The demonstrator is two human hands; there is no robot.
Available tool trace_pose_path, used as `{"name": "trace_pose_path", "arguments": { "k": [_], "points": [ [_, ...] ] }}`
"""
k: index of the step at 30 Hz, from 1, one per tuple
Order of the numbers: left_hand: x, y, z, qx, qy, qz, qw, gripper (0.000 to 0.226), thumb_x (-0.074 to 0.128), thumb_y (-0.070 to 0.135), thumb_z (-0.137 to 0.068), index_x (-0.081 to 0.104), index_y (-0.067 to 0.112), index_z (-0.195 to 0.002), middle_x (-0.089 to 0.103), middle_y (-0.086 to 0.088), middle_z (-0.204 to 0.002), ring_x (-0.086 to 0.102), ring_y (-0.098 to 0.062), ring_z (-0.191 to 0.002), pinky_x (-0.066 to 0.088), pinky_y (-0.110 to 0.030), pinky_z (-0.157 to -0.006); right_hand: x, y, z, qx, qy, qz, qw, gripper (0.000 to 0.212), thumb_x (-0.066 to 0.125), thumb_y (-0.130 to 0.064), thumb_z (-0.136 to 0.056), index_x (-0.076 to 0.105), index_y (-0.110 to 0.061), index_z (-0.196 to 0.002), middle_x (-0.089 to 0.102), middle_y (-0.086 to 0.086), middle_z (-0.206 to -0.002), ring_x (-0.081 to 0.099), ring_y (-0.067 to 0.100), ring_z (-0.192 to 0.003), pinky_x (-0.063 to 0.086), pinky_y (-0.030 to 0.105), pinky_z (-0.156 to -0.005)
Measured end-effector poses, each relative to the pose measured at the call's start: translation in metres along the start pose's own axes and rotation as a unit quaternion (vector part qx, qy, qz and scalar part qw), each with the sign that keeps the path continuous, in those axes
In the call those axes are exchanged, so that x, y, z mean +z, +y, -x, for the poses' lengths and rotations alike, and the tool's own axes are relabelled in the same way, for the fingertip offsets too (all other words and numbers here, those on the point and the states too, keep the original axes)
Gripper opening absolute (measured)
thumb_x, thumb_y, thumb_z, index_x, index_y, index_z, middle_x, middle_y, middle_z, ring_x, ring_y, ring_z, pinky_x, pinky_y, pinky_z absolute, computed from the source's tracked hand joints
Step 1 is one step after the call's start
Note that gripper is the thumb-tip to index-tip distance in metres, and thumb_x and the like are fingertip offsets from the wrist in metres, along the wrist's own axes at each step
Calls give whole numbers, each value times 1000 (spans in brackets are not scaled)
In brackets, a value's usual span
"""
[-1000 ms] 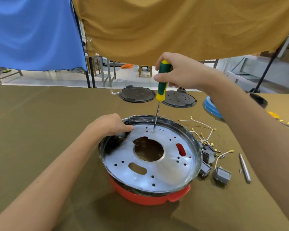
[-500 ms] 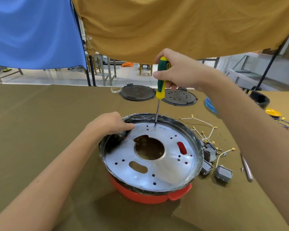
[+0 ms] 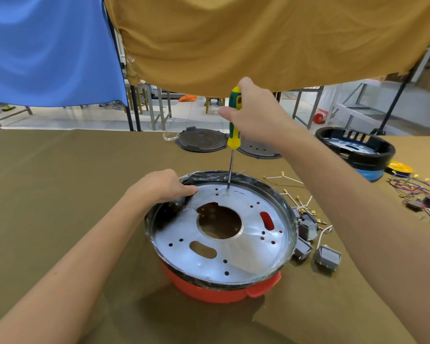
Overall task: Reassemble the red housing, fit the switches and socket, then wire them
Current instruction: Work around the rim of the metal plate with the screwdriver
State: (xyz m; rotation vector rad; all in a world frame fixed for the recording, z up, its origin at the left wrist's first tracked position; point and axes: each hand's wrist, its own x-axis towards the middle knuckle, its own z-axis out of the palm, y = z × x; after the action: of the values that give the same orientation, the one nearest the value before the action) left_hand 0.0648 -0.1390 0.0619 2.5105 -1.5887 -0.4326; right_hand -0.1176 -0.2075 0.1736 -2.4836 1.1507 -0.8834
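The red housing (image 3: 209, 290) lies on the table with a round silver metal plate (image 3: 233, 254) and a black rim on top. My left hand (image 3: 163, 186) grips the rim at its far left. My right hand (image 3: 255, 116) holds a green and yellow screwdriver (image 3: 233, 127) upright, its tip on a screw (image 3: 227, 187) at the plate's far edge. Several grey switches (image 3: 327, 255) with white wires (image 3: 308, 202) lie just right of the housing.
Two dark round covers (image 3: 201, 140) lie beyond the housing. A black ring housing on a blue base (image 3: 358, 150) stands at the far right, with a yellow disc (image 3: 399, 167) and a tangle of coloured wires (image 3: 417, 189). Brown cloth (image 3: 60, 175) covers the table.
My right hand has turned on the screwdriver handle, its fingers now spread further left. The view has shifted, bringing the black ring housing at the right into sight. My left hand stays on the rim.
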Motion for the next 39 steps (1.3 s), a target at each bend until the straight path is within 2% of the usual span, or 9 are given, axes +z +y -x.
{"name": "trace_pose_path", "arguments": {
  "k": [4, 10, 13, 17, 19, 25, 31, 34, 39],
  "points": [
    [0, 0, -2, -7, 3, 6, 1000, 62, 56, 63, -89, 42, 11, -57, 39, -1, -52, 39, -20, -51, 26, -30, -51, -11, 4, 1, -10, -78, -97, 992, 30, 55, -30, -100, 44, -10, -120, 61, 12, -87, 65, 24, -65, 60, 36, -59],
    [1, -1, -3, -5, 3, 11, 1000, 61, 57, 63, -88, 42, 11, -59, 40, -1, -54, 39, -21, -52, 27, -29, -51, 10, 4, -1, -24, 26, -38, 999, 28, 56, -32, -99, 46, -10, -113, 50, 0, -81, 48, 17, -66, 39, 31, -56],
    [-1, -2, -4, -1, -20, 15, 1000, 58, 55, 63, -89, 46, 11, -65, 44, -3, -62, 42, -22, -58, 31, -30, -57, 4, 4, 3, -67, 32, -68, 995, 26, 58, -32, -98, 50, -11, -111, 50, -2, -79, 50, 17, -65, 43, 29, -56],
    [-12, -10, -2, 26, -58, 19, 998, 50, 53, 57, -93, 62, 8, -100, 64, -2, -96, 59, -22, -86, 47, -34, -83, -7, 17, 11, -82, 107, -155, 979, 25, 60, -29, -96, 52, -9, -110, 49, 2, -77, 48, 16, -67, 48, 37, -65],
    [-14, -13, 1, 41, -47, 4, 998, 43, 54, 50, -95, 62, 9, -98, 67, -6, -97, 60, -21, -83, 46, -33, -76, -10, 31, 20, -56, 131, -211, 967, 27, 62, -29, -95, 53, -9, -109, 55, 15, -85, 52, 22, -70, 49, 40, -64],
    [-8, -12, 9, 58, 25, -19, 998, 40, 54, 43, -98, 53, 10, -75, 58, -5, -75, 52, -20, -68, 36, -32, -59, -12, 94, 65, 154, 180, -474, 848, 23, 68, -26, -92, 49, -15, -98, 60, 3, -78, 57, 14, -53, 51, 25, -51],
    [-10, -31, 36, -1, 44, 162, 986, 44, 56, 59, -91, 66, 16, -93, 68, 0, -89, 65, -18, -80, 51, -30, -59, 0, 125, 121, 271, 70, -653, 704, 19, 58, 2, -85, 51, -8, -100, 61, 20, -104, 75, 26, -82, 59, 29, -69],
    [-3, -41, 54, -61, -17, 248, 967, 31, 62, 44, -92, 67, 14, -96, 71, -4, -87, 66, -15, -68, 47, -19, -42, 6, 124, 137, 280, 4, -631, 724, 27, 55, 7, -83, 57, 0, -109, 67, 22, -110, 74, 28, -89, 60, 31, -70],
    [10, -40, 69, -82, 11, 348, 934, 26, 61, 26, -94, 70, 2, -98, 73, -24, -97, 66, -29, -71, 48, -31, -63, 17, 107, 143, 287, -23, -482, 828, 22, 69, -8, -86, 73, -17, -106, 75, 3, -92, 68, 10, -68, 54, 23, -66]
  ]
}}
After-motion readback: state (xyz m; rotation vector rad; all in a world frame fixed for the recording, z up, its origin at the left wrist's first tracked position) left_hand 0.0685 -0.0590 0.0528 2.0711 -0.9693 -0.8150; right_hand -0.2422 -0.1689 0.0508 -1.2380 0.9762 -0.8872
